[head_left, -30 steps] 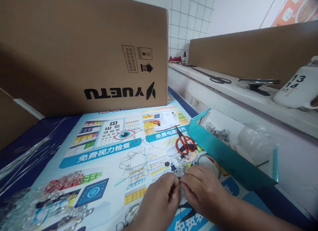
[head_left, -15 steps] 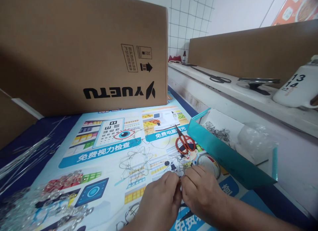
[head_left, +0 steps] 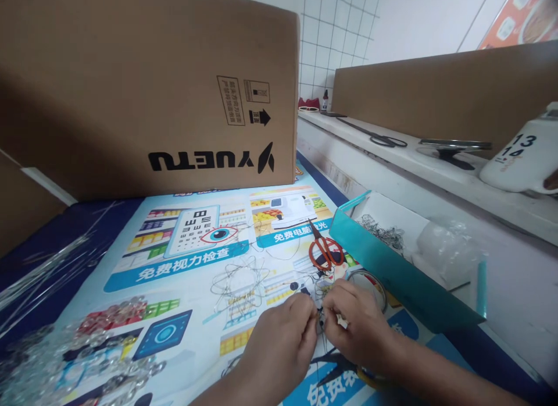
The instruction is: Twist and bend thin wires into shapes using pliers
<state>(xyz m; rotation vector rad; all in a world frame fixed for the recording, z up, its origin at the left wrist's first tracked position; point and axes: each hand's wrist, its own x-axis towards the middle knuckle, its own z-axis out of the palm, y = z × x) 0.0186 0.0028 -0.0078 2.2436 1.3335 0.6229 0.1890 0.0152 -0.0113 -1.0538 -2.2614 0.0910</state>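
Left hand and right hand near each other over printed sheet on worktop. Fingers of both pinched nearly closed, on thin wire, it seems; exact grip hidden. Wire lies between the hands. Red-handled scissors just beyond. Teal box beside, holding tangled wire. Clear beads heaped on the sheet's left.

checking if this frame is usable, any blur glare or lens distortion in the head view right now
Head view: even, dull light; shadow across the left of the big cardboard box; glints on the clear beads; fine wire faint; wide-angle stretch towards the edges.
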